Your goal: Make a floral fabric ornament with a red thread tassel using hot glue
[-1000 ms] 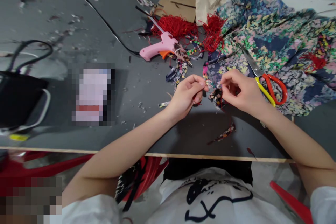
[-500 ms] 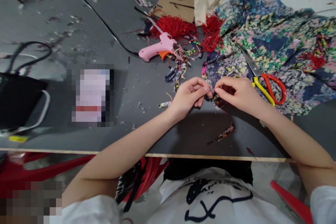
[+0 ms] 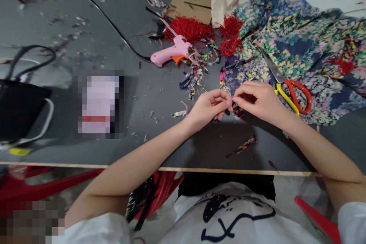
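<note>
My left hand (image 3: 213, 105) and my right hand (image 3: 254, 97) meet over the table, thumb and fingers of each pinched closed, tips almost touching. A bit of red thread (image 3: 218, 103) shows inside the curled left fingers. Just under the right fingertips is a small dark floral fabric piece (image 3: 236, 109), mostly hidden, with a thin red thread trailing below it. What exactly sits between the fingertips is too small to see clearly. Below the hands lies a floral fabric strip (image 3: 244, 146). Scissors (image 3: 288, 91) with red and yellow handles rest on floral cloth (image 3: 303, 49) beside my right hand.
A pink glue gun (image 3: 171, 51) with a black cord lies beyond my left hand. Behind it are red thread heaps (image 3: 188, 29) and cardboard pieces (image 3: 200, 11). To the left are a blurred-out rectangular object (image 3: 98, 103) and a black bag-like item (image 3: 23, 110).
My left hand has shifted slightly right and down, bringing its fingertips up to the right ones. A red bit now shows within the left fingers. My right hand is nearly still.
</note>
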The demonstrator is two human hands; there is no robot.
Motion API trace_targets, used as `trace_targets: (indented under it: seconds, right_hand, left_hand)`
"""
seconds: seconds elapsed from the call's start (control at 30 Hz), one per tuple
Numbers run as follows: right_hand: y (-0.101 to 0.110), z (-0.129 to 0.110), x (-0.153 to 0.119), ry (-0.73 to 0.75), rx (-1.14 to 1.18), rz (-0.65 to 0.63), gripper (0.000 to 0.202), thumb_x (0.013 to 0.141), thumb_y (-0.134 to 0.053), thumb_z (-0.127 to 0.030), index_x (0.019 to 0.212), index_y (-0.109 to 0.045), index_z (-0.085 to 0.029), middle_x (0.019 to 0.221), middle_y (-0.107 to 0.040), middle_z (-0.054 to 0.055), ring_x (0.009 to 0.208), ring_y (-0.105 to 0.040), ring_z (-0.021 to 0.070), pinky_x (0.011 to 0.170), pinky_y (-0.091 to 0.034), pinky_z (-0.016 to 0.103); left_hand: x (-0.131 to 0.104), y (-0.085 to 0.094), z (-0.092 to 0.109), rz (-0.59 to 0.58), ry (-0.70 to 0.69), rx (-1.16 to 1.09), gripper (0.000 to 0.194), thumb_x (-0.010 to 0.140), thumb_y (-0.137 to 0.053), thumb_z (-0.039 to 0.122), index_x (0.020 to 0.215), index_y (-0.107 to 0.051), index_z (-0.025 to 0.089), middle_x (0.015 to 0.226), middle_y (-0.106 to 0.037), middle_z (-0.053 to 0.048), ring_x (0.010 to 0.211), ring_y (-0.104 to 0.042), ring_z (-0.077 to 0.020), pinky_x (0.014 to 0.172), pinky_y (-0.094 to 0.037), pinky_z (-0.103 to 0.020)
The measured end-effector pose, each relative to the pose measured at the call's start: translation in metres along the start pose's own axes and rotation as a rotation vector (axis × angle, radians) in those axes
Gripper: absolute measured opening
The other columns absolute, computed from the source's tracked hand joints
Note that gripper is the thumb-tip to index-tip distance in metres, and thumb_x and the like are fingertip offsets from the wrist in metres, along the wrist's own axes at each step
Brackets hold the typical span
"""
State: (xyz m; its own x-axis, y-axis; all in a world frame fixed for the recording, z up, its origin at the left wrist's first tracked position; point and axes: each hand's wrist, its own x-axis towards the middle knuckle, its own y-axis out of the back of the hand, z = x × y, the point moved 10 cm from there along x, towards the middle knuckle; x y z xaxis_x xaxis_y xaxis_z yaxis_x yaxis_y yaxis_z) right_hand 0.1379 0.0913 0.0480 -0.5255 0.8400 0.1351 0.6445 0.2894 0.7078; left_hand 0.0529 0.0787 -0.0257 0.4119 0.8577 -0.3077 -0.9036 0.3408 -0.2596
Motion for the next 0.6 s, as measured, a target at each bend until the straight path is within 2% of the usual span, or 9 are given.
trace_targets:
  seconds: [0.1, 0.23, 0.33, 0.43, 0.53, 0.6]
  right_hand:
    - [0.003, 0.002, 0.000, -0.028, 0.031, 0.024, 0.013, 0.085, -0.055, -0.025, 0.077, -0.062, -0.017, 0.068, -0.055, 0.000, 0.060, -0.046, 0.0103, 0.059, -0.034, 0.024]
    - [0.007, 0.021, 0.001, -0.149, 0.079, 0.059, 0.013, 0.086, -0.053, -0.026, 0.083, -0.062, -0.017, 0.070, -0.057, 0.000, 0.061, -0.047, 0.0107, 0.061, -0.035, 0.025]
    - [-0.006, 0.031, 0.003, -0.196, 0.112, -0.039, 0.010, 0.081, -0.057, -0.023, 0.076, -0.061, -0.016, 0.071, -0.057, 0.000, 0.063, -0.048, 0.0108, 0.061, -0.035, 0.026]
    - [-0.022, 0.033, 0.002, -0.230, 0.315, -0.160, 0.014, 0.078, -0.061, -0.029, 0.073, -0.061, -0.015, 0.065, -0.054, -0.002, 0.059, -0.045, 0.0094, 0.057, -0.034, 0.024]
    - [-0.028, 0.030, 0.001, -0.267, 0.522, -0.195, 0.022, 0.076, -0.064, -0.037, 0.075, -0.061, -0.015, 0.062, -0.052, -0.003, 0.057, -0.042, 0.0084, 0.055, -0.033, 0.024]
    - [-0.028, 0.029, 0.000, -0.283, 0.582, -0.191, 0.026, 0.075, -0.066, -0.040, 0.075, -0.062, -0.015, 0.063, -0.053, -0.003, 0.058, -0.043, 0.0085, 0.056, -0.034, 0.024]
  left_hand:
    - [-0.001, -0.004, 0.001, -0.034, 0.009, -0.015, 0.026, 0.073, -0.071, 0.033, 0.074, -0.053, 0.014, 0.058, -0.060, 0.004, 0.036, -0.044, -0.0008, 0.036, -0.029, -0.013]
    - [-0.002, -0.006, 0.001, -0.056, 0.020, -0.053, 0.027, 0.073, -0.070, 0.034, 0.072, -0.051, 0.015, 0.057, -0.058, 0.005, 0.035, -0.042, -0.0005, 0.035, -0.028, -0.013]
    - [-0.002, -0.005, 0.000, -0.051, 0.026, -0.063, 0.028, 0.072, -0.070, 0.035, 0.072, -0.050, 0.015, 0.057, -0.058, 0.005, 0.035, -0.041, -0.0004, 0.034, -0.026, -0.013]
    - [-0.001, -0.004, -0.001, -0.047, 0.028, -0.069, 0.029, 0.072, -0.071, 0.036, 0.072, -0.051, 0.015, 0.056, -0.058, 0.005, 0.035, -0.041, -0.0004, 0.035, -0.026, -0.013]
    - [-0.001, -0.005, -0.001, -0.049, 0.023, -0.075, 0.030, 0.072, -0.072, 0.037, 0.073, -0.051, 0.015, 0.056, -0.058, 0.005, 0.035, -0.041, -0.0007, 0.035, -0.027, -0.013]
    - [-0.001, -0.005, -0.002, -0.054, 0.026, -0.077, 0.031, 0.071, -0.073, 0.037, 0.073, -0.052, 0.015, 0.055, -0.058, 0.005, 0.035, -0.042, -0.0009, 0.035, -0.027, -0.013]
